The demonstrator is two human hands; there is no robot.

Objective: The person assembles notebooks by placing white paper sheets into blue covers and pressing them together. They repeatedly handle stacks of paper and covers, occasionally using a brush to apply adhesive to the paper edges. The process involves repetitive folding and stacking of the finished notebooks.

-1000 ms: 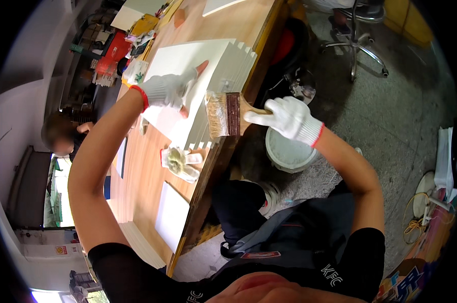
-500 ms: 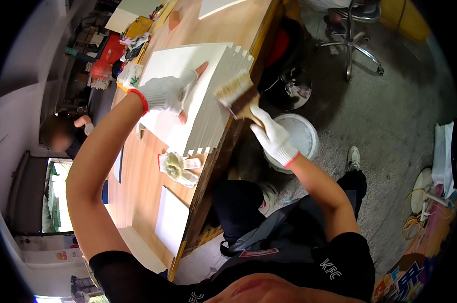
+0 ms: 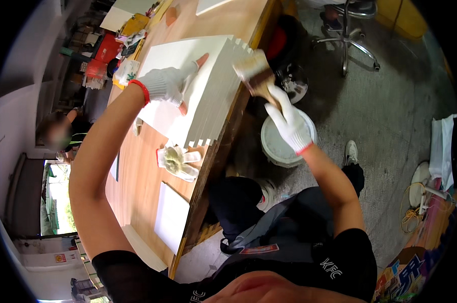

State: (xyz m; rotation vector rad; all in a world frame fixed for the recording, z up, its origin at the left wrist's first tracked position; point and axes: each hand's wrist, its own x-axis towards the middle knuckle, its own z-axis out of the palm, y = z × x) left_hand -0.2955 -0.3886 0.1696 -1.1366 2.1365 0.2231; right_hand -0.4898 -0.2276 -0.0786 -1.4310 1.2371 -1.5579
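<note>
A thick stack of white sheets (image 3: 212, 86) lies on the wooden table, its right side showing stepped, notched layers. On top of it my left hand (image 3: 169, 87), in a white knit glove with bare fingertips, rests with thumb and fingers spread. My right hand (image 3: 288, 122), gloved in white too, grips the handle of a wide, pale-bristled brush (image 3: 254, 71). The brush is raised off the stack's right edge, its bristles pointing up and left, slightly blurred. Nearer me on the table lies a crumpled white glove (image 3: 176, 162) with a yellowish stain.
A round white bucket (image 3: 275, 150) stands on the floor beneath my right hand, with a dark container (image 3: 295, 83) behind it. A white panel (image 3: 172, 217) lies by the table's near edge. A wheeled chair (image 3: 346, 43) stands far right. Another person is at the left.
My right hand has drawn the brush away from the stack's side, up and to the right. The left hand keeps its place on the stack. The person at the left has shifted.
</note>
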